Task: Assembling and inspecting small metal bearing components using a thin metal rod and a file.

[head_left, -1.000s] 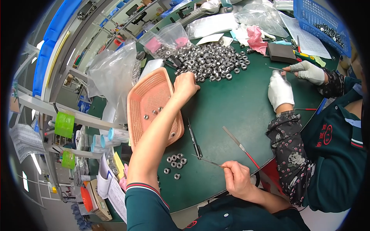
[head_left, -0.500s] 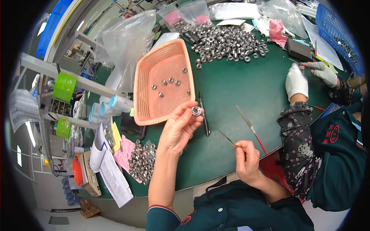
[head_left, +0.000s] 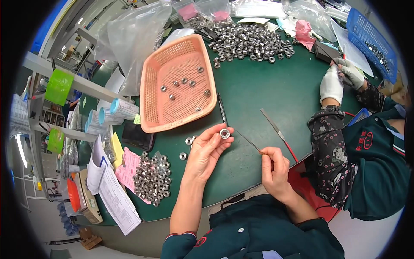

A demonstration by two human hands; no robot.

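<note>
My left hand [head_left: 206, 152] pinches a small silver metal ring [head_left: 224, 133] between thumb and fingertips above the green table [head_left: 267, 95]. My right hand [head_left: 273, 168] grips a thin needle file [head_left: 249, 141] whose tip points up-left toward the ring. A few loose rings [head_left: 186, 146] lie on the table just left of my left hand. A pink perforated basket [head_left: 179, 84] with several rings inside sits beyond my left hand.
A big heap of rings [head_left: 250, 41] lies at the far side, another pile [head_left: 151, 179] at the near left on pink paper. A red-handled flat file [head_left: 278, 134] and a black pen [head_left: 222, 108] lie mid-table. A co-worker's gloved hands [head_left: 338, 80] work at right, by a blue basket [head_left: 371, 41].
My left hand came back from the far heap of rings to the near table edge, now holding one ring close to the file in my right hand.
</note>
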